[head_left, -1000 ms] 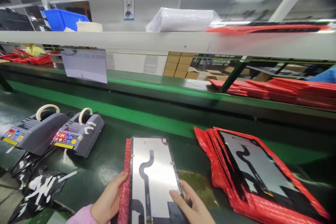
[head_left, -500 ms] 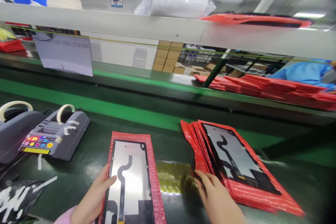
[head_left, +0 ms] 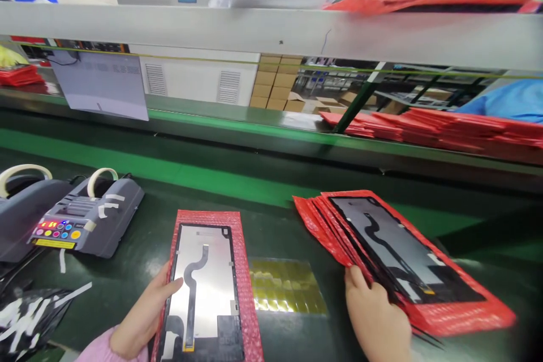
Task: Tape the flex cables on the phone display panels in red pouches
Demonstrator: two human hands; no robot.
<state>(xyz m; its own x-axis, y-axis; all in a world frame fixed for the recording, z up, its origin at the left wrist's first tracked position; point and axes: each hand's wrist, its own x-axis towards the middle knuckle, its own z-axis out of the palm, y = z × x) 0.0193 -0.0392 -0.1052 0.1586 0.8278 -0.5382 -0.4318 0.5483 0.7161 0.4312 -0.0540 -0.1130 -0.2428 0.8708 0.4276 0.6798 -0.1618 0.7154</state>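
A display panel [head_left: 207, 283] with a dark ribbon cable lies on a red bubble-wrap sheet [head_left: 244, 294] on the green table. My left hand [head_left: 142, 317] rests on the panel's left edge, thumb lying on its face. To the right is a fanned stack of red bubble-wrap sheets [head_left: 322, 223] with another panel [head_left: 399, 249] on top. My right hand [head_left: 375, 319] grips the near left corner of that stack, fingers curled under it and thumb on top.
Two grey tape dispensers [head_left: 85, 223] stand at the left with cut tape strips. A yellow patterned mat [head_left: 288, 291] lies between the panels. A green conveyor belt [head_left: 237, 181] runs behind. Red sheets [head_left: 445, 130] pile up on the far side under a grey shelf [head_left: 271, 28].
My right hand left the near panel and moved right to grip the stack's corner. The near panel now lies flat on its red sheet, held only by my left hand.
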